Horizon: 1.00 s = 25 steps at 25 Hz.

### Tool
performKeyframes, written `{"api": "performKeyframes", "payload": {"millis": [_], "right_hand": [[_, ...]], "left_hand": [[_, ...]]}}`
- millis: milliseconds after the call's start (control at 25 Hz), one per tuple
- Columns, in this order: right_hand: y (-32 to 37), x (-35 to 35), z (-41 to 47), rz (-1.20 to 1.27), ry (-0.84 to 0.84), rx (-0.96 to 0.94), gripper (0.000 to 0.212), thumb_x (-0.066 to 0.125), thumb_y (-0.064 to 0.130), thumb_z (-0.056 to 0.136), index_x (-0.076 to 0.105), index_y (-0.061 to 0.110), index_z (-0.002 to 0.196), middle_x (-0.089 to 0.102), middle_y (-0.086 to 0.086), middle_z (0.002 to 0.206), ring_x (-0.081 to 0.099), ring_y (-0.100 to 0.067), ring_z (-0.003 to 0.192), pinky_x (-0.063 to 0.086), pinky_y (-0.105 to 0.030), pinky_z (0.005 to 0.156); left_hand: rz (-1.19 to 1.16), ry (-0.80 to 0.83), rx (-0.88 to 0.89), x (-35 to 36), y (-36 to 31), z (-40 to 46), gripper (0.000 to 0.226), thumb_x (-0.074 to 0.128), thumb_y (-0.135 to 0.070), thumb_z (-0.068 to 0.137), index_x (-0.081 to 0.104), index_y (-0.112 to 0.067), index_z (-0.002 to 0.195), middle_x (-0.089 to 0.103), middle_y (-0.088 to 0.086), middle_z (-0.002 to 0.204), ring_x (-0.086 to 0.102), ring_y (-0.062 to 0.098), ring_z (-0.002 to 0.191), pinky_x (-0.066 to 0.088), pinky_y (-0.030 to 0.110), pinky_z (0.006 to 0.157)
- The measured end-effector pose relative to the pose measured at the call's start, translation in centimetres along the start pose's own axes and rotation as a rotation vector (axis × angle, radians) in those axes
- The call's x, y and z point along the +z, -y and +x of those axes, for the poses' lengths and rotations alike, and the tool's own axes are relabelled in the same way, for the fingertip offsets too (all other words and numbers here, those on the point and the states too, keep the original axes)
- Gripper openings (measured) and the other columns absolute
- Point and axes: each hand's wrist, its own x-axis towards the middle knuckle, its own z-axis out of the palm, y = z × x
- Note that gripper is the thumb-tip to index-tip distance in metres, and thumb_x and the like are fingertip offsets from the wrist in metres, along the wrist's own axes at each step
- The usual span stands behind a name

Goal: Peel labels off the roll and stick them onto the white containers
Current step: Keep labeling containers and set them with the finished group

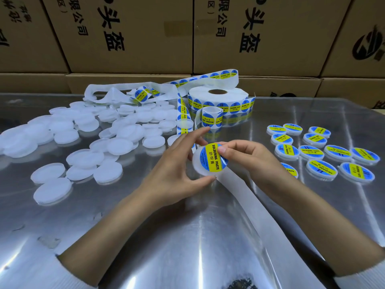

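Observation:
My left hand grips a round white container by its rim, tilted toward me at the table's middle. A blue and yellow "soldering paste" label lies on its face. My right hand pinches the label's right edge with thumb and fingers. The label roll lies flat at the back centre, its strip of labels running down toward my hands. Bare backing paper trails from under the container toward the near right. Several unlabelled white containers are heaped at the left.
Several labelled containers lie in a group at the right on the shiny metal table. Spent backing paper is bunched at the back left. Stacked cardboard boxes wall off the far edge.

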Motion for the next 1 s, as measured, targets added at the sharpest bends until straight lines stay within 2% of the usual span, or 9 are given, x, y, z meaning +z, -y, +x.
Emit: {"api": "performKeyframes", "payload": {"millis": [120, 360, 560, 800, 1000], "right_hand": [[0.15, -0.10, -0.14, 0.021, 0.006, -0.012, 0.017, 0.067, 0.033, 0.072, 0.072, 0.017, 0.074, 0.074, 0.000, 0.084, 0.066, -0.007, 0.083, 0.049, -0.013, 0.077], [0.20, 0.05, -0.11, 0.002, 0.004, 0.030, 0.024, 0.068, 0.039, 0.065, 0.071, 0.016, 0.072, 0.073, -0.002, 0.079, 0.064, -0.009, 0.077, 0.048, -0.021, 0.079], [0.36, 0.29, -0.26, -0.015, -0.026, 0.044, 0.020, 0.068, 0.036, 0.068, 0.070, 0.016, 0.069, 0.072, -0.004, 0.079, 0.062, -0.013, 0.078, 0.046, -0.029, 0.081], [0.44, 0.42, -0.27, -0.029, -0.033, 0.051, 0.015, 0.067, 0.024, 0.082, 0.070, 0.016, 0.069, 0.072, -0.002, 0.077, 0.063, -0.012, 0.075, 0.047, -0.026, 0.077], [0.50, 0.54, -0.31, -0.019, -0.040, 0.041, 0.015, 0.066, 0.019, 0.084, 0.069, 0.013, 0.071, 0.072, -0.003, 0.076, 0.063, -0.010, 0.073, 0.050, -0.020, 0.072]], "left_hand": [[-0.019, -0.007, 0.000, 0.18, -0.27, 0.00, 0.081, 0.078, -0.029, 0.068, 0.038, -0.026, 0.138, 0.054, -0.014, 0.113, 0.050, -0.006, 0.088, 0.034, 0.004, 0.073], [-0.042, 0.001, -0.014, 0.18, -0.26, 0.00, 0.084, 0.082, -0.027, 0.067, 0.039, -0.022, 0.139, 0.056, -0.009, 0.112, 0.052, -0.004, 0.088, 0.034, 0.005, 0.072], [-0.074, -0.007, -0.031, 0.22, -0.52, -0.06, 0.085, 0.081, -0.031, 0.065, 0.039, -0.023, 0.138, 0.057, -0.011, 0.110, 0.052, -0.007, 0.084, 0.035, 0.004, 0.071], [-0.141, -0.020, -0.104, 0.32, -0.48, -0.08, 0.088, 0.082, -0.035, 0.062, 0.038, -0.030, 0.138, 0.058, -0.011, 0.109, 0.054, 0.012, 0.075, 0.036, 0.008, 0.068], [-0.164, -0.027, -0.116, 0.39, -0.58, -0.09, 0.088, 0.082, -0.035, 0.061, 0.038, -0.032, 0.137, 0.059, -0.012, 0.108, 0.053, 0.013, 0.072, 0.037, 0.009, 0.067]]}}
